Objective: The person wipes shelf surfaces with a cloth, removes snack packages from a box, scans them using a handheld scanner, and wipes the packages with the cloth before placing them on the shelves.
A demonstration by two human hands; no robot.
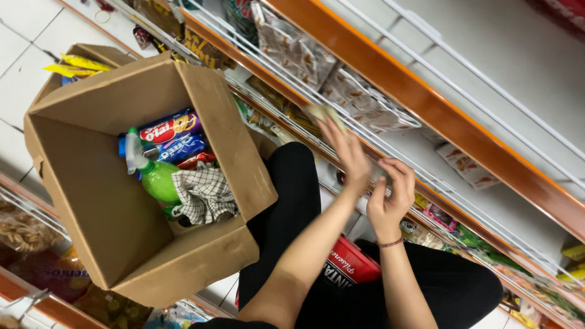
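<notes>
The pale packet (325,113) at the left hand's (350,159) fingertips is motion-blurred, kind unclear.

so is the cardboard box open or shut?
Open: the cardboard box has its flaps spread, showing a green spray bottle, checked cloth and snack packets inside.

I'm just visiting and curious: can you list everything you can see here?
cardboard box: one, brown, open, on the floor at left
spray bottle: one, green, in the box
checked cloth: one, black and white, in the box
snack packs: several, blue and red, in the box
shelf rails: orange, with white wire guards
bagged snacks: several, on the shelf
left hand: holds a pale blurred item
right hand: raised beside it, red wrist band
</notes>
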